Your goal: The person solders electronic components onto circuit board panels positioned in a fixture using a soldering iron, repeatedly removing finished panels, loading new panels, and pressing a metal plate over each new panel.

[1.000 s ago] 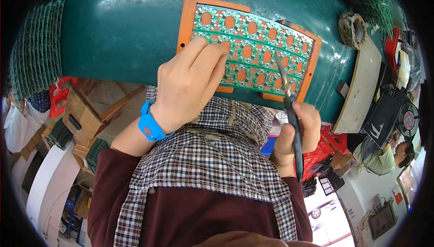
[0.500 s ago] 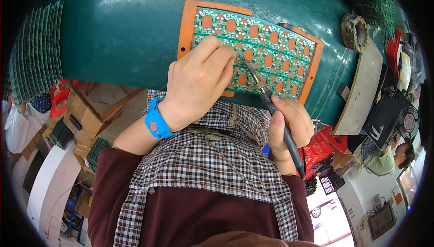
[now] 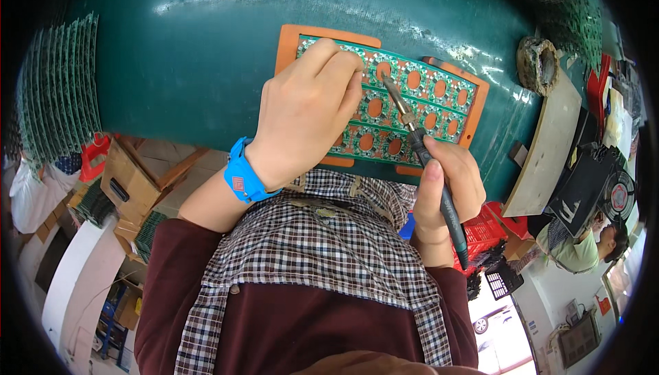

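Observation:
A panel of green circuit boards (image 3: pixel 401 122) with rows of round cut-outs lies in an orange-brown frame (image 3: pixel 287 44) on the table. My right hand (image 3: pixel 449 181) grips a soldering iron (image 3: pixel 434 183) with a dark handle. Its metal tip slants up to the far row of boards, near one round cut-out. Over the panel's left part is my left hand (image 3: pixel 312 107), with a blue wrist strap (image 3: pixel 246 174) on its wrist. Its fingers are curled and pinched close to the iron's tip; whatever they hold is hidden.
Green boards (image 3: pixel 60 93) stand stacked in a row at the table's left edge. On the right lie a round, crusted ring-shaped holder (image 3: pixel 538 66) and a grey plank (image 3: pixel 546 145). A red crate (image 3: pixel 480 234) sits below, and another person (image 3: pixel 583 244) is at far right.
Both hands have shifted from the panel's middle row to its far row, the iron's tip moving with them. The frame and table appear slightly lower in the picture.

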A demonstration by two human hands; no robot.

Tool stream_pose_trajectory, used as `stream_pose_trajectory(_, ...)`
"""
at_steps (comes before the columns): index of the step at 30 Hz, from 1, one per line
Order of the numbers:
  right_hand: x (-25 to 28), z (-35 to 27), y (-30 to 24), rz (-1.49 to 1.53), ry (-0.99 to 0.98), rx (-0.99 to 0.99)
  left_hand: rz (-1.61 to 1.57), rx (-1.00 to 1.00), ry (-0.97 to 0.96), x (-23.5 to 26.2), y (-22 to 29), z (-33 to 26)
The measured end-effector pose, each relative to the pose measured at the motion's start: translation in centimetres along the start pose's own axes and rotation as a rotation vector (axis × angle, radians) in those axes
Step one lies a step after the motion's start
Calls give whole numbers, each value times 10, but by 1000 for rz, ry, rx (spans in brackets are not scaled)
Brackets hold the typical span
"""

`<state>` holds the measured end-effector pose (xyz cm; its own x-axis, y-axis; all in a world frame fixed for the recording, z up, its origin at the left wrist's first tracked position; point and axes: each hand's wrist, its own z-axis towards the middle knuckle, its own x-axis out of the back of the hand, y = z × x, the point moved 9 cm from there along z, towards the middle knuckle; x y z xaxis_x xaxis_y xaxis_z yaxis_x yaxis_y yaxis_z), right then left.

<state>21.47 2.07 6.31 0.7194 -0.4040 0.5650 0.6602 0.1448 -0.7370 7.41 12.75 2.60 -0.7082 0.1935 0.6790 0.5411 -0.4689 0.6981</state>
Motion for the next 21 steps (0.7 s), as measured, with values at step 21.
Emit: stream_pose_trajectory(21, -20, 14, -10, -96, -64, 41, 5, 23, -36, 1, -3, 6)
